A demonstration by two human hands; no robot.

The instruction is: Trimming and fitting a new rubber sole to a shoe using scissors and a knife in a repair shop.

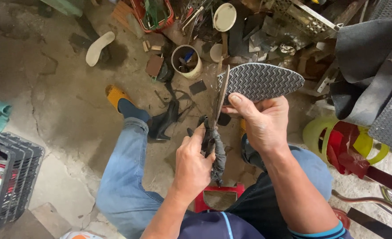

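Observation:
My right hand [262, 126] grips a grey shoe sole [262, 80] with a zigzag tread, thumb on top near its blunt end. In my left hand [192, 164] is a pair of large scissors [217, 128], its handles wrapped in dark cloth. The blades point up and away from me and meet the left edge of the sole. Both hands are held above my knees, in blue jeans, over a cracked concrete floor.
A red stool [218, 197] is under me. Black rubber scraps [162, 124] lie by my yellow sandal [115, 95]. A tin can [187, 62], white insole [99, 48] and red basket [154, 13] lie ahead. Rubber sheets [372, 66] hang right, a black crate [10, 177] stands left.

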